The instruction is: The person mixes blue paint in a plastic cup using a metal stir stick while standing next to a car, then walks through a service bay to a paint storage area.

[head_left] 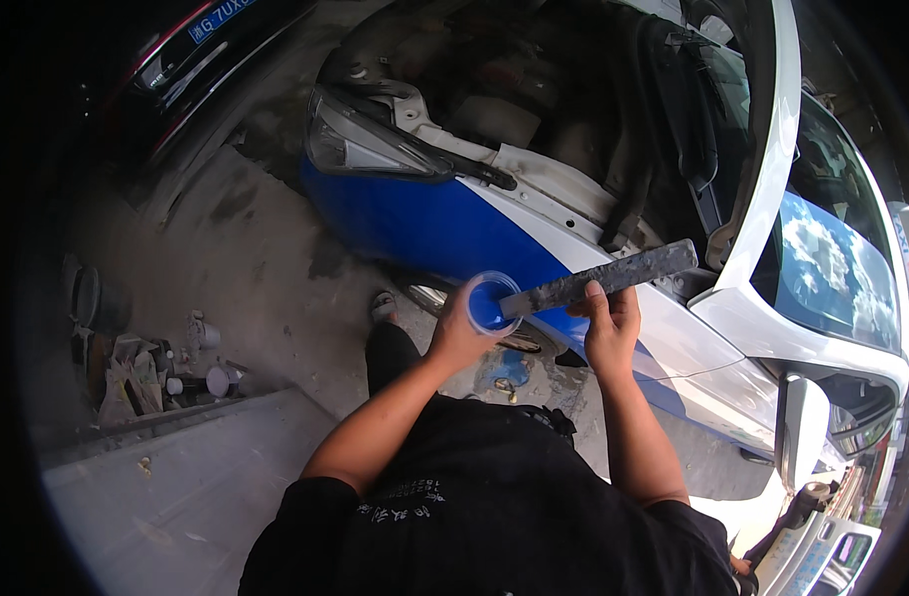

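My left hand (pixel 456 334) is wrapped round a clear plastic cup (pixel 475 304) with bright blue paint (pixel 488 307) in it. Between the thumb and fingers of my right hand (pixel 613 330) is a long flat stirring stick (pixel 643 270), crusted with dark, mottled paint. The stick slants down to the left, and its lighter lower end reaches into the cup at the paint. Both hands are raised in front of my body, beside the blue and white front fender (pixel 429 226) of a car.
The car's hood is up over its engine bay (pixel 504 109); a headlight (pixel 370 139) and side mirror (pixel 800 427) stick out nearby. At the left, cans and containers (pixel 204 334) sit by a grey bench top (pixel 211 487). Another dark car (pixel 191 74) stands at the upper left.
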Tool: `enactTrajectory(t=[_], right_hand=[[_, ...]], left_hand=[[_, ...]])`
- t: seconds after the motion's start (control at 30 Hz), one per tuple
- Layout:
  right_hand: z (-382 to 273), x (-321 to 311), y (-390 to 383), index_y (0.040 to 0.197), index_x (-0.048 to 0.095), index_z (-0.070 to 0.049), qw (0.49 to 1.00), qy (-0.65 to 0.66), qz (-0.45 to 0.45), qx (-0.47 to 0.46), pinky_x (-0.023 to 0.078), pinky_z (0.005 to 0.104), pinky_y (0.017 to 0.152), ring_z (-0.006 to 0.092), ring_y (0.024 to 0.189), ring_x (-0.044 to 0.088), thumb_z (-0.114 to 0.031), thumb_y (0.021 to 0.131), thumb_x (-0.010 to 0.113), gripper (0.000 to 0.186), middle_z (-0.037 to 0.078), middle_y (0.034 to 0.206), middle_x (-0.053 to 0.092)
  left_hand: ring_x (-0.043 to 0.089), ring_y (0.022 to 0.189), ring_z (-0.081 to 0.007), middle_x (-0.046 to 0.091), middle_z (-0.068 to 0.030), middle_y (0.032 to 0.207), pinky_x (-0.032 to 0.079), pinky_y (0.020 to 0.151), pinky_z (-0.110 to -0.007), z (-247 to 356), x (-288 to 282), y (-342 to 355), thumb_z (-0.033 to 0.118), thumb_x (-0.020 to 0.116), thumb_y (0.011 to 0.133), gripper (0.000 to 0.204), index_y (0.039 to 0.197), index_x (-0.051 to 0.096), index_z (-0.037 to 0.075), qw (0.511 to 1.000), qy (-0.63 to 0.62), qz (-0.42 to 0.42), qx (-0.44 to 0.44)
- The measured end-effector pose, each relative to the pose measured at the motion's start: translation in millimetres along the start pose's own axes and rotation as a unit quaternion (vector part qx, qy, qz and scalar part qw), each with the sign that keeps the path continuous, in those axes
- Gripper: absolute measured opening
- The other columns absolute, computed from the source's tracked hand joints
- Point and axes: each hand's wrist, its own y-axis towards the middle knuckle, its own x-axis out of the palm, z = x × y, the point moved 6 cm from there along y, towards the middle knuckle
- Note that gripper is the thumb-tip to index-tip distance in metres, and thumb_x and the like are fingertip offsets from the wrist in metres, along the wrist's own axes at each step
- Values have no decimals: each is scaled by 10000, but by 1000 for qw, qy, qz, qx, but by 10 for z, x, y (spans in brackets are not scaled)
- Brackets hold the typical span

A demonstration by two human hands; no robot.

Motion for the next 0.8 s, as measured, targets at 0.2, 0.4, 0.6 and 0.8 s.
enactTrajectory(t=[0.2, 0.4, 0.6, 0.8], right_hand=[[-149, -22, 173, 1056, 510, -11, 997, 17, -31, -75, 531, 286, 681, 171, 733, 652, -156, 986, 566, 171, 91, 879, 640], [157, 12, 173, 1030, 503, -19, 1000, -3, -14, -1, 530, 285, 703, 172, 735, 646, -139, 989, 552, 136, 86, 864, 639], [288, -222, 250, 1081, 506, -40, 992, 80, 64, 70, 569, 331, 706, 198, 771, 649, -168, 991, 544, 161, 91, 948, 626], [401, -389, 245, 1125, 488, -62, 981, 145, 103, 77, 560, 412, 816, 208, 879, 640, -163, 996, 531, 170, 84, 1014, 615]], left_hand=[[553, 1150, -337, 567, -174, 1242, 453, 972, -411, -53, 7, 9, 186, 860, 677, 809, 1343, 426, 38, 1000, 21, 15, -13], [534, 1184, -356, 532, -205, 1275, 446, 986, -425, -104, 76, 75, 205, 860, 685, 843, 1363, 390, 32, 997, 50, 41, 32], [550, 1144, -390, 568, -223, 1229, 449, 976, -438, -252, 48, 158, 260, 841, 693, 789, 1327, 448, 3, 994, 68, 84, 26], [522, 1175, -390, 533, -218, 1263, 432, 989, -449, -346, 60, 228, 252, 860, 680, 851, 1356, 396, 25, 996, 64, 63, -6]])
